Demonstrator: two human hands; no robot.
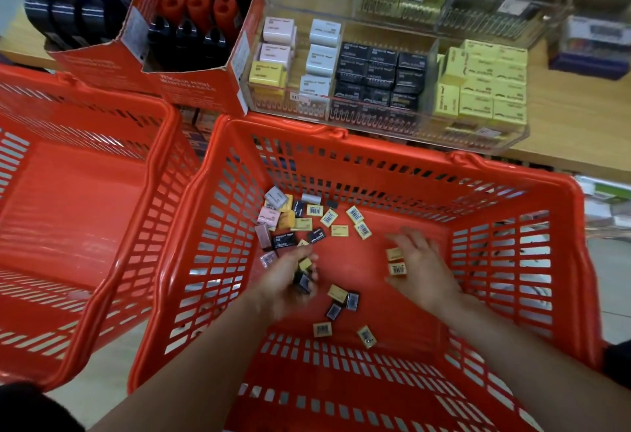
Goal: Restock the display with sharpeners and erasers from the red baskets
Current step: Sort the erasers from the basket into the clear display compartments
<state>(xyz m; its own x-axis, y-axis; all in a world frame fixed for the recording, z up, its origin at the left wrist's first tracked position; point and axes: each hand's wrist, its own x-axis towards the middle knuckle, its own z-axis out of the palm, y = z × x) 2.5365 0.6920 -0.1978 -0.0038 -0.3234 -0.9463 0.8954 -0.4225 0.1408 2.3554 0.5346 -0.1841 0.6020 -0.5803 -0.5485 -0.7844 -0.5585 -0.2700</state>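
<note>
Both my hands are down inside the right red basket. Its floor is strewn with several small wrapped erasers, black, yellow, pink and grey. My left hand grips a few black and yellow erasers in curled fingers. My right hand reaches over the floor with fingers spread, thumb side touching two yellow erasers. Above the basket, the clear acrylic display on the shelf holds rows of pink, pale blue, black and yellow erasers.
A second red basket stands to the left, its floor bare. A red cardboard box of red and black sharpeners sits on the wooden shelf, left of the display. More acrylic bins with yellow and black packs stand behind.
</note>
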